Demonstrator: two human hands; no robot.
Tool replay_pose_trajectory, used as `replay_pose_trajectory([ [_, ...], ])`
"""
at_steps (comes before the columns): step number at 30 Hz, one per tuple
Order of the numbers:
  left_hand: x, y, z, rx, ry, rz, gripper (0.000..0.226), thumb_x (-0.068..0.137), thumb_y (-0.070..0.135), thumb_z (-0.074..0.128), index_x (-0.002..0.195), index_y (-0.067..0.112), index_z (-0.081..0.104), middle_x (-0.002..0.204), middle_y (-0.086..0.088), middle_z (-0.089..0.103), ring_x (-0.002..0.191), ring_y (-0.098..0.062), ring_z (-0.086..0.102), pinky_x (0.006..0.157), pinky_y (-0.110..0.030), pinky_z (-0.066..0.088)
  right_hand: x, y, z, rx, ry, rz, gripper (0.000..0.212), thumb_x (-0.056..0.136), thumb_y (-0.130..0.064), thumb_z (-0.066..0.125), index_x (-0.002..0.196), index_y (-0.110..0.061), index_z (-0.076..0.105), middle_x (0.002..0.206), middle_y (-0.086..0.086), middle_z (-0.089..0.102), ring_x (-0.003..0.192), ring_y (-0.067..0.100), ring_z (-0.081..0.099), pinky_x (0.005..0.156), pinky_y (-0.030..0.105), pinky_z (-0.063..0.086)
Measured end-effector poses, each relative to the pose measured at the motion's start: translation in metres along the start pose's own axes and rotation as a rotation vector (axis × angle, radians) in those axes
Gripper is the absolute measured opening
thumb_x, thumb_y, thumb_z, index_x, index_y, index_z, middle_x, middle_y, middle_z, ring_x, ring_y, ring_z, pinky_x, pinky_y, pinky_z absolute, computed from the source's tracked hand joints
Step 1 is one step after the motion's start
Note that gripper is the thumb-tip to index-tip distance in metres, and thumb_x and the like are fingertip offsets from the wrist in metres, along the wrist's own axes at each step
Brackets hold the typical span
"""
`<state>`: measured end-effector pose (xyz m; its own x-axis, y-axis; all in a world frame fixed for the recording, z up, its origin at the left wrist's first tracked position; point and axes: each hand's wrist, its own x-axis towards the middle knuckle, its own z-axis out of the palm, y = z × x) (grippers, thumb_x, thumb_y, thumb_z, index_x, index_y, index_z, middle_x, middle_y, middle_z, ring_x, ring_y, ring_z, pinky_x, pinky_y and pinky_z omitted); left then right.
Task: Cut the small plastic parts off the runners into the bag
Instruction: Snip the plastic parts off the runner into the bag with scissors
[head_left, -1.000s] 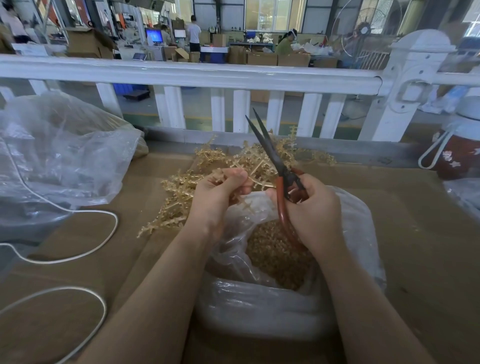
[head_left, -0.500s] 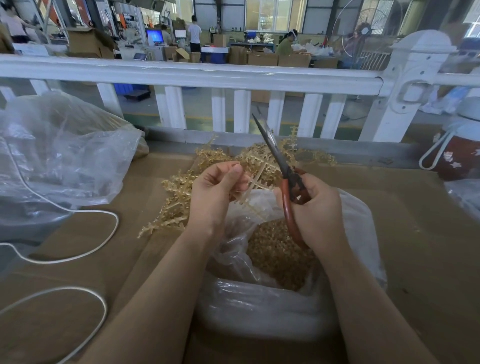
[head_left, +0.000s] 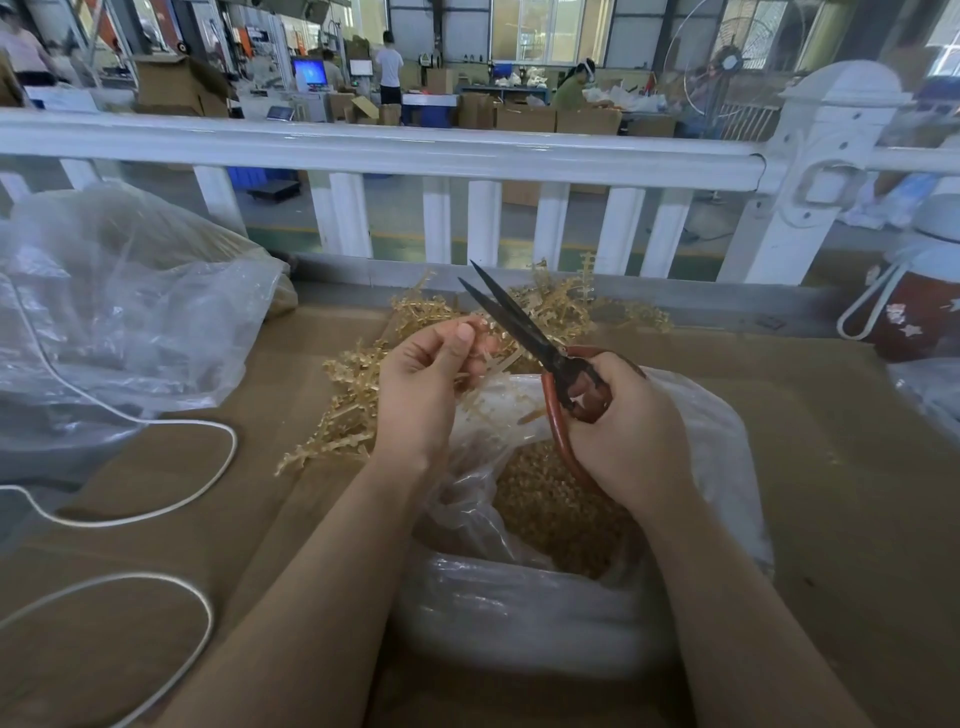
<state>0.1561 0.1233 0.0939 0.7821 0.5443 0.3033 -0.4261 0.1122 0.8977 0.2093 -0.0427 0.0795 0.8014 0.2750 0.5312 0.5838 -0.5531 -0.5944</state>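
Closest to the camera is the clear bag (head_left: 519, 618), soft crinkly film with its mouth rolled open, sitting on a brown cardboard-covered table (head_left: 841, 493). It already holds a decent heap of small tan cut parts (head_left: 550, 514), grainy like gravel, so I'd say a good chunk of the job is done.

Right above the bag's mouth are the hands. The right hand (head_left: 628, 441) is wrapped around the red handles of a big pair of scissors (head_left: 540, 358), fingers through the loops, and the dark, dull metal blades are parted a bit and point up and away. The left hand (head_left: 426, 379) is pinching a thin tan runner (head_left: 493, 364) between thumb and fingertips, and the stick pokes out toward the blades. Can't tell if any parts are left on that one, it's too small and blurry.

Just behind the hands is a spiky pile of runners (head_left: 358, 415), gold-tan, like little branches with nubs down the sides. That looks like what's left to cut, and it's not small, so I'd guess somewhere around the middle of the task.

Off to the left there's a white cord (head_left: 156, 514) looping over the table and a big cloudy plastic bag (head_left: 130, 312). Further back, a glossy white railing (head_left: 415, 150).
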Motion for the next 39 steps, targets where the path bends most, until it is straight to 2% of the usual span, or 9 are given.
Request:
replay_pose_trajectory([
  [3,0.002,-0.002,-0.001,0.019,0.031,0.005,0.019,0.101,0.011,0.055,0.092,0.007,0.072,0.068,0.004,0.066,0.061,-0.007,0.054,0.061,-0.018,0.048,-0.003,-0.004,-0.001,-0.006,0.078,-0.078,0.038,0.081,-0.062,0.053,0.091,-0.026,0.062,0.081,-0.017,0.063,0.075,0.002,0.059,0.066,0.022,0.050],
  [6,0.003,-0.005,-0.003,0.040,0.087,-0.016,0.019,0.101,0.014,0.058,0.092,0.011,0.074,0.067,0.004,0.065,0.061,-0.008,0.054,0.060,-0.019,0.047,-0.005,-0.007,-0.003,0.010,0.146,-0.143,0.040,0.084,-0.059,0.054,0.091,-0.021,0.064,0.081,-0.012,0.065,0.077,0.007,0.064,0.066,0.029,0.057],
  [12,0.005,-0.007,-0.003,0.028,0.114,-0.015,0.021,0.100,0.014,0.060,0.092,0.002,0.074,0.070,-0.008,0.061,0.058,-0.008,0.049,0.058,-0.019,0.045,-0.004,-0.004,0.000,-0.190,0.044,-0.177,0.036,0.081,-0.059,0.054,0.088,-0.025,0.064,0.075,-0.015,0.061,0.066,0.005,0.052,0.058,0.016,0.043],
  [17,0.001,-0.003,-0.002,0.025,0.013,0.008,0.023,0.101,0.010,0.055,0.088,0.010,0.075,0.066,-0.002,0.061,0.061,-0.009,0.051,0.062,-0.020,0.044,-0.002,0.002,0.003,-0.260,0.026,-0.100,0.028,0.083,-0.059,0.062,0.085,-0.031,0.056,0.073,-0.019,0.055,0.063,0.001,0.045,0.056,0.009,0.029],
  [23,0.001,-0.002,-0.001,0.006,-0.059,0.027,0.019,0.101,0.004,0.051,0.092,-0.003,0.068,0.070,0.002,0.064,0.064,-0.008,0.053,0.065,-0.019,0.046,-0.001,0.003,0.003,-0.282,0.029,-0.064,0.027,0.084,-0.055,0.068,0.087,-0.031,0.055,0.075,-0.016,0.059,0.067,0.004,0.051,0.056,0.011,0.031],
  [26,0.001,-0.003,-0.002,0.004,-0.054,0.024,0.020,0.100,0.003,0.052,0.091,-0.001,0.068,0.068,0.002,0.063,0.062,-0.007,0.053,0.065,-0.018,0.046,-0.001,0.003,0.003,-0.283,0.009,-0.066,0.027,0.084,-0.057,0.064,0.087,-0.032,0.054,0.076,-0.017,0.057,0.068,0.004,0.049,0.057,0.010,0.030],
  [32,0.001,-0.001,-0.001,-0.010,-0.060,0.019,0.021,0.100,0.003,0.052,0.089,0.003,0.070,0.068,0.004,0.065,0.061,-0.005,0.053,0.064,-0.017,0.046,-0.002,-0.001,0.001,-0.229,0.016,-0.075,0.037,0.077,-0.069,0.043,0.080,-0.032,0.048,0.066,-0.024,0.044,0.059,-0.006,0.040,0.054,0.011,0.028],
  [39,0.000,0.002,0.000,-0.020,-0.071,0.013,0.021,0.100,0.003,0.052,0.089,0.004,0.069,0.070,0.004,0.067,0.061,-0.005,0.054,0.064,-0.016,0.047,-0.003,0.001,0.002,-0.223,0.051,-0.112,0.039,0.079,-0.066,0.049,0.075,-0.027,0.052,0.064,-0.015,0.053,0.054,0.000,0.042,0.054,0.010,0.032],
])
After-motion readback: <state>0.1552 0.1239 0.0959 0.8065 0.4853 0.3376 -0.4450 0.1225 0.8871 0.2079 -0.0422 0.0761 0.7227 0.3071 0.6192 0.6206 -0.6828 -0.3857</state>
